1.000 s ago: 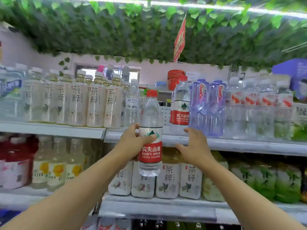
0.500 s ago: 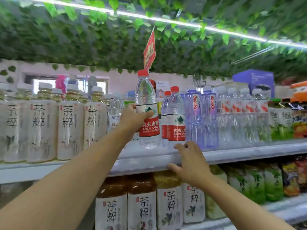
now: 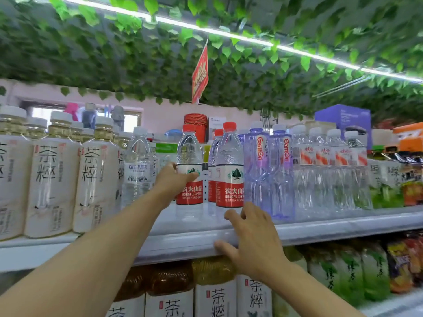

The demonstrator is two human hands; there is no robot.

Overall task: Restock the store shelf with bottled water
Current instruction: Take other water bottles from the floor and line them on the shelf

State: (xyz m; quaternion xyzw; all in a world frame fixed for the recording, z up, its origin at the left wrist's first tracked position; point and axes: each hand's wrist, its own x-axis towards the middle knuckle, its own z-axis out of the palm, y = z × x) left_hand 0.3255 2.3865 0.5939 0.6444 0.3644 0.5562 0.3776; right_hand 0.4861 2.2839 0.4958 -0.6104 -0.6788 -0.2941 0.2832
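Two shelves fill the view under a canopy of green leaves (image 3: pixel 229 65) crossed by a bright light strip (image 3: pixel 229 33). The upper shelf (image 3: pixel 343 227), a pale ledge running the full width, serves as the landmark here. Standing on it toward its left end is a row of tall cream-labelled tea bottles (image 3: pixel 52 179); toward its right end stand clear water bottles with red-and-white labels (image 3: pixel 329 170), and just left of those two violet-tinted bottles (image 3: pixel 270 172). Under the shelf, on the lower level, more tea bottles (image 3: pixel 215 291) stand with amber tops, with green-labelled bottles (image 3: pixel 343 277) further right. Above the shelf's middle a red paper sign (image 3: pixel 200 72) hangs from the leaves.

On the shelf, near its middle, the red-capped water bottle (image 3: pixel 189 170) stands upright, its red label facing out. It is set slightly back from the shelf's front edge, with a gap between it and a matching red-capped bottle (image 3: pixel 229 170) on its right; a clear bottle with a white cap (image 3: pixel 138 168) is on its left.

The left hand (image 3: pixel 174 181) grips the water bottle at mid-height, thumb across the front of the label and fingers curled behind. The right hand (image 3: pixel 254 236) lies on the shelf's front edge, fingers spread and fairly straight, thumb against the lip, holding nothing. The hands are apart.
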